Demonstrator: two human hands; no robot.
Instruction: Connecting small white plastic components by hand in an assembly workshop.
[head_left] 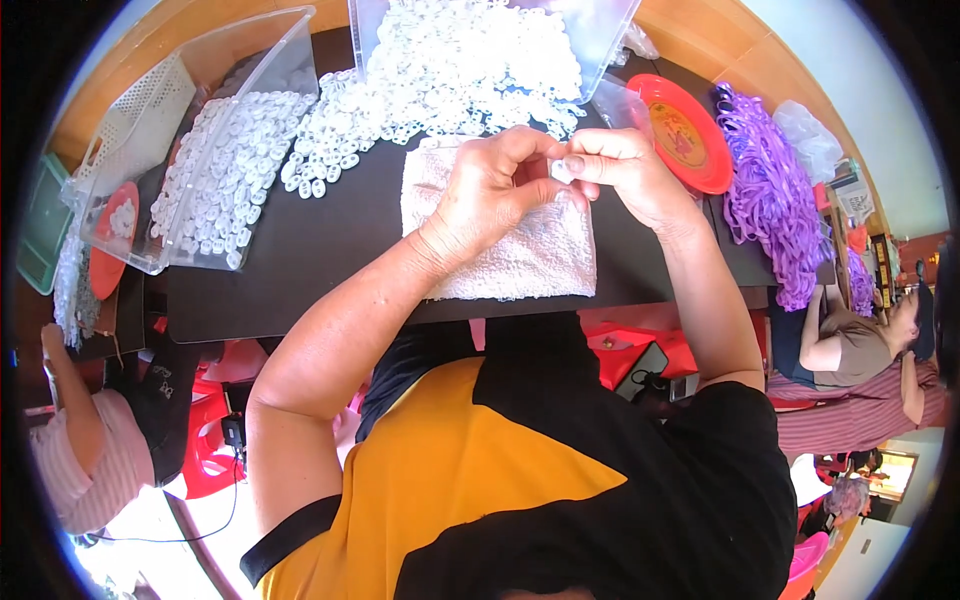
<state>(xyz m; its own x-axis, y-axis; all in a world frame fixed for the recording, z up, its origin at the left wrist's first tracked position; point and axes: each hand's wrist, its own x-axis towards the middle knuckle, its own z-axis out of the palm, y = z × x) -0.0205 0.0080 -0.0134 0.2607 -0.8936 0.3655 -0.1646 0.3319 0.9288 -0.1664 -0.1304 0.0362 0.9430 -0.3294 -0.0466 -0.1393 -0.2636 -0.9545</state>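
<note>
Plastic piece (561,174), rough cloth towel (520,262)

Free: bare tabletop (320,230) L of towel (530,255), up to L clear bin (295,60); gap betw. towel & R forearm (705,280) too. Blocked: L hand (490,190) + R hand (625,175) above towel; far side, loose white pcs (330,150) + big clear bin (605,45); R side, red plate (716,150), purple strap pile (770,190).

Beyond the table's (318,255) near edge, the two hands meet at the fingertips; the left hand (500,185) is curled, its thumb and forefinger reaching rightward; the right hand (628,175) pinches, thumb uppermost. Both bare forearms (345,315) slant inward across that edge; the left elbow (280,398) bends outward, short of it.
</note>
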